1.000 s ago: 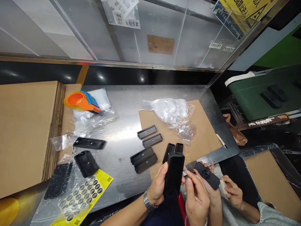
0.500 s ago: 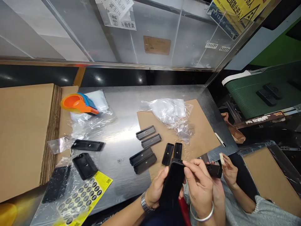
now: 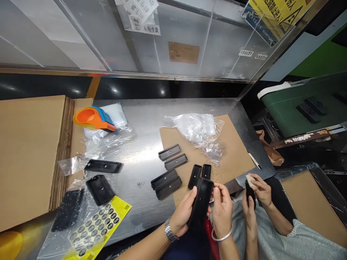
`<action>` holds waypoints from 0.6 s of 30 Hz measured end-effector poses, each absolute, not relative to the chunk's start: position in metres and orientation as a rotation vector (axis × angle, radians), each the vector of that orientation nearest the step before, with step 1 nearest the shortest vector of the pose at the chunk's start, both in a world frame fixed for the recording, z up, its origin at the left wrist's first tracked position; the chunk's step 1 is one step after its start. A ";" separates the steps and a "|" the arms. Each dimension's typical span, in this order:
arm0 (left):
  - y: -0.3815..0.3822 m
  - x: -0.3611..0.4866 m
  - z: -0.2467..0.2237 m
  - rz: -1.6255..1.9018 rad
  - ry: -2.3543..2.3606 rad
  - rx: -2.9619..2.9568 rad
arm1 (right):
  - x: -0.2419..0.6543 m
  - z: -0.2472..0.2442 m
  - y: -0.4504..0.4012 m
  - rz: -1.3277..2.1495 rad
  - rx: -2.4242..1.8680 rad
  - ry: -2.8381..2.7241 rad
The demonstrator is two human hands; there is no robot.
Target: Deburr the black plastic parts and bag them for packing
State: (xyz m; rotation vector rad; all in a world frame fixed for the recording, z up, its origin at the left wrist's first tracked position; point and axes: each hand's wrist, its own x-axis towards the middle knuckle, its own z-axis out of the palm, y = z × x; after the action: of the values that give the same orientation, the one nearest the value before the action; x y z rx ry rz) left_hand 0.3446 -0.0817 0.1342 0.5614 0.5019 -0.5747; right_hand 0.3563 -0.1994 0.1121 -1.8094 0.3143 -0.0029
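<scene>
My left hand (image 3: 183,213), with a metal watch at its wrist, is wrapped round a long black tray-like part (image 3: 201,202), hollow side up. My right hand (image 3: 222,206), wearing a bangle, pinches the same part at its upper right edge. Just beyond it, two small black trays (image 3: 194,176) lie on a cardboard sheet (image 3: 233,144). To their left are two narrow trays (image 3: 169,152) and a pair of wider black trays (image 3: 168,186) side by side. More black parts (image 3: 99,189) rest on plastic film at the left.
Beside me on the right, a person's hands (image 3: 260,191) hold a black part and a pale block. A cardboard stack (image 3: 29,155) stands left, near an orange tape dispenser (image 3: 92,117) and yellow sticker sheet (image 3: 115,215). Plastic bags (image 3: 193,128) lie mid-table; a green conveyor (image 3: 287,104) is at right.
The black part in my hands has turned so its hollow side shows. My right hand has shifted lower along its edge. The neighbouring person's hands have brought the pale block against their black part.
</scene>
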 end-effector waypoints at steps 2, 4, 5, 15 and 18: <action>-0.082 0.341 0.118 -0.496 0.559 0.696 | 0.355 0.082 -0.210 -0.009 -1.997 0.346; -0.081 0.337 0.096 -0.451 0.620 0.790 | 0.354 0.054 -0.221 -0.073 -2.148 0.381; -0.079 0.335 0.086 -0.438 0.660 0.833 | 0.354 0.041 -0.226 -0.088 -2.187 0.398; -0.064 0.355 0.025 -0.177 0.809 1.092 | 0.377 -0.028 -0.224 0.024 -2.560 0.324; -0.067 0.368 0.013 -0.179 0.817 1.089 | 0.382 -0.036 -0.222 0.049 -2.632 0.289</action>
State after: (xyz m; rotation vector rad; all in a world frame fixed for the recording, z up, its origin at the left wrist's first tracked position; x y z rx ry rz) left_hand 0.3682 -0.0669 0.0132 1.0891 0.8170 -0.1792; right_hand 0.3824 -0.2221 -0.0362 -2.6323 0.2889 0.0486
